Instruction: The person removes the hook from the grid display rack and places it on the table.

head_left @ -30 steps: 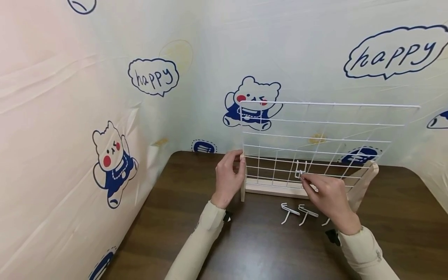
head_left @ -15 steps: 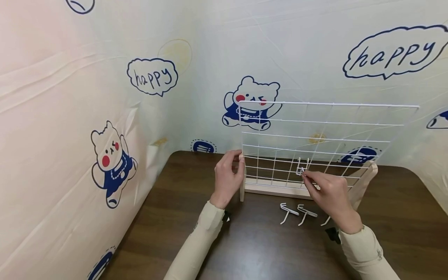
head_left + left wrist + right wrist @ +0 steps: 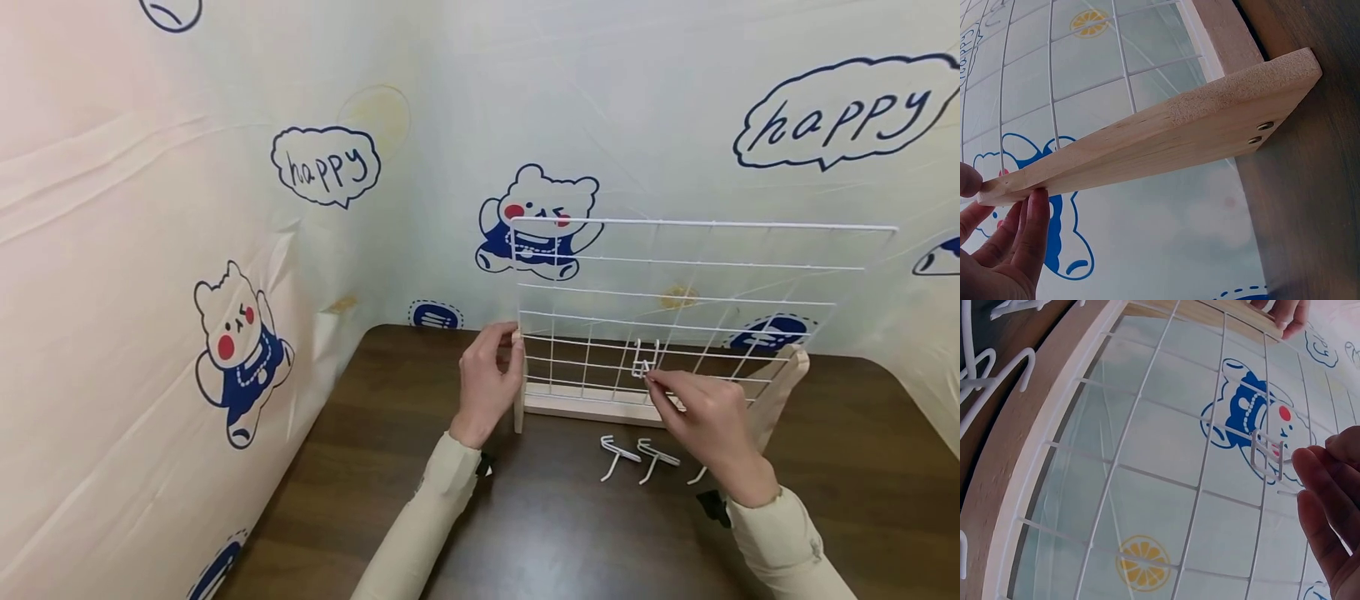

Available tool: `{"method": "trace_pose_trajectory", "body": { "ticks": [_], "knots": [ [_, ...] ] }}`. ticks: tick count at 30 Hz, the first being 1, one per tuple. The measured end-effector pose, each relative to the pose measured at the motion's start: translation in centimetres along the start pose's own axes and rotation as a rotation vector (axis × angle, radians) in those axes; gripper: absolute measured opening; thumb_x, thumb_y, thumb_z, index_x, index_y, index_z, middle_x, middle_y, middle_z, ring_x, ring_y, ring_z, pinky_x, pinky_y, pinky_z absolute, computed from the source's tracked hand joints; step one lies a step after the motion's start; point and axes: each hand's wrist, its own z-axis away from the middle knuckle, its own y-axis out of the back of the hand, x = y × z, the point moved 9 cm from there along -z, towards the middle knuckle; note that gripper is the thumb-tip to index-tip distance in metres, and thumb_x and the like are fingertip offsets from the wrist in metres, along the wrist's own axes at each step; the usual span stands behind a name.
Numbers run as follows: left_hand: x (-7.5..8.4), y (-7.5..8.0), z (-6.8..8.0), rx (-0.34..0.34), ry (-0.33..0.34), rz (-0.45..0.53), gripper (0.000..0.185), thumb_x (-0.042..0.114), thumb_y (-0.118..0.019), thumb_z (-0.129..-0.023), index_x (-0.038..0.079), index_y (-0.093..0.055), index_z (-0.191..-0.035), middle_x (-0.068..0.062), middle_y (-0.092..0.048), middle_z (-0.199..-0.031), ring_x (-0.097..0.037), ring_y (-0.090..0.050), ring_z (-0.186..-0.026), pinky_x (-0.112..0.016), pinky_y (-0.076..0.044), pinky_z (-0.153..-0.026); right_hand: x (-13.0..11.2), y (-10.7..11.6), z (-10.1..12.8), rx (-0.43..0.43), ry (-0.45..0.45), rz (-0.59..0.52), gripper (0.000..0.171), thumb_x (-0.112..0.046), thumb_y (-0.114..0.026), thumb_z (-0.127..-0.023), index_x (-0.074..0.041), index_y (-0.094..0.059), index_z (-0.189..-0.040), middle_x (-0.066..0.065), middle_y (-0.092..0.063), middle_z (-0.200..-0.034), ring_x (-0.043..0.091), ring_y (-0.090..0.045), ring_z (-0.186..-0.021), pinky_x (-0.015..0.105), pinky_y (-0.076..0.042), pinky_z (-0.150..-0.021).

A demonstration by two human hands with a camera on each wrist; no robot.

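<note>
A white wire grid rack (image 3: 690, 302) stands upright in a wooden base with side pieces. My left hand (image 3: 489, 379) grips the upper end of the left wooden side piece (image 3: 1147, 144), the thumb on one side and fingers on the other. My right hand (image 3: 708, 421) pinches the stem of a white wire hook (image 3: 1267, 456) between thumb and fingertips. The hook's rectangular wire end is against or just in front of the lower middle grid wires; contact cannot be told. Two more white hooks, a left one (image 3: 619, 457) and a right one (image 3: 658, 460), lie on the table before the base.
Part of another hook (image 3: 698, 476) shows beneath my right hand. The rack's right wooden side piece (image 3: 780, 392) stands close behind that hand. Printed cloth (image 3: 420, 250) hangs behind and to the left of the dark wooden table (image 3: 555, 533).
My right hand has raised the hook slightly against the grid, then lowered it a little. The left hand keeps its grip on the side piece, and the hooks on the table stay put.
</note>
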Motion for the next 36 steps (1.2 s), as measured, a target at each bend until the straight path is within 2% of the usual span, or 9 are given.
{"method": "trace_pose_trajectory", "body": {
  "ticks": [3,13,36],
  "knots": [
    [0.0,0.0,0.0,0.001,0.000,-0.005,0.023,0.021,-0.061,-0.104,0.010,-0.069,-0.123,-0.007,-0.074,-0.112,-0.016,-0.075,-0.086,-0.024,-0.064,-0.072,-0.3,0.1,-0.1,-0.001,0.009,-0.002,0.047,-0.033,-0.052,-0.108,-0.001,-0.080,-0.089,0.013,-0.079,-0.077,0.026,-0.074,-0.058,0.042,-0.055,-0.048],
    [0.1,0.0,0.0,0.002,-0.001,-0.013,0.023,0.019,-0.062,-0.103,0.010,-0.069,-0.123,-0.007,-0.074,-0.111,-0.015,-0.074,-0.085,-0.023,-0.063,-0.072,-1.2,0.4,-0.2,0.045,0.040,-0.014,0.038,-0.028,-0.057,-0.105,-0.003,-0.081,-0.089,0.013,-0.080,-0.078,0.028,-0.077,-0.063,0.045,-0.058,-0.051],
    [-0.2,0.0,-0.1,0.000,0.013,-0.021,0.023,0.021,-0.062,-0.104,0.010,-0.069,-0.123,-0.007,-0.074,-0.111,-0.015,-0.075,-0.085,-0.024,-0.064,-0.072,-2.5,-0.2,-0.4,0.018,0.072,-0.036,0.037,-0.028,-0.056,-0.105,-0.004,-0.080,-0.089,0.010,-0.079,-0.077,0.026,-0.076,-0.062,0.043,-0.058,-0.051]
  ]
}}
